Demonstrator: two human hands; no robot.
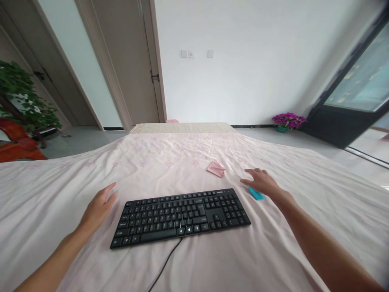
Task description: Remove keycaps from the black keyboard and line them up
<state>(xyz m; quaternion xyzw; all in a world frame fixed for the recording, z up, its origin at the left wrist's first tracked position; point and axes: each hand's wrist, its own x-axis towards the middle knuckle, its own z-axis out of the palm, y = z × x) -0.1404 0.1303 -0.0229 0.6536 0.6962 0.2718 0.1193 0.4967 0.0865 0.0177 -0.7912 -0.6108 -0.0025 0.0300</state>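
A black keyboard (pixel 182 217) lies slightly askew on the pale pink cloth, its cable (pixel 165 263) running toward me. Left of it is my left hand (pixel 99 207), apart from the keyboard, with fingers and thumb parted and nothing held. My right hand (pixel 259 181) hovers or rests beyond the keyboard's right end, fingers spread. Partly under that hand is a small bright blue piece (pixel 256 194); whether the hand touches it I cannot tell. A folded pink cloth (pixel 216 169) sits to the left of my right hand, behind the keyboard.
The pink flowered cover (pixel 158 150) is wrinkled and spreads over a wide surface. Beyond stand a white wall, a closed door (pixel 127 61) and a pot of purple flowers (pixel 288 121). A green plant (pixel 21 93) and reddish wooden furniture (pixel 20 142) are at the left.
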